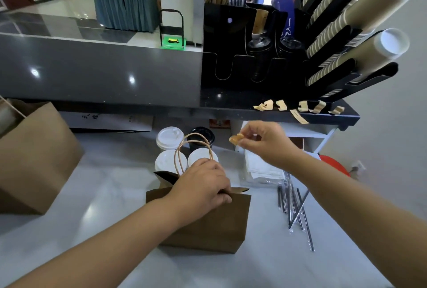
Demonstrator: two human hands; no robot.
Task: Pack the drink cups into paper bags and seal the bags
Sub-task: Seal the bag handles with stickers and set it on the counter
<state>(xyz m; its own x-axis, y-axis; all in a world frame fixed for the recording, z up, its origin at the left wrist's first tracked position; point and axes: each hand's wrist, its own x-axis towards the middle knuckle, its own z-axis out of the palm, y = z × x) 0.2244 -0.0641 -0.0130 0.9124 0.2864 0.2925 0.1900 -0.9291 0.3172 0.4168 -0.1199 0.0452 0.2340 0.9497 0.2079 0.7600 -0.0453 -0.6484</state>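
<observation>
A small brown paper bag (208, 223) stands on the white counter in front of me, its twine handles (184, 151) sticking up. My left hand (203, 186) grips the bag's folded top edge and holds it closed. My right hand (263, 142) hovers above and to the right of the bag, pinching a small tan sticker strip (236, 137) between thumb and fingers. Behind the bag stand three white-lidded cups (168, 137) and one black-lidded cup (203, 136). What is inside the bag is hidden.
A larger brown bag (34, 158) stands at the left. More tan stickers (282, 105) hang along the black shelf edge. Wrapped straws (293, 204) and a napkin pack (261, 167) lie to the right. A black organizer (231, 51) with cups and lids sits on the shelf.
</observation>
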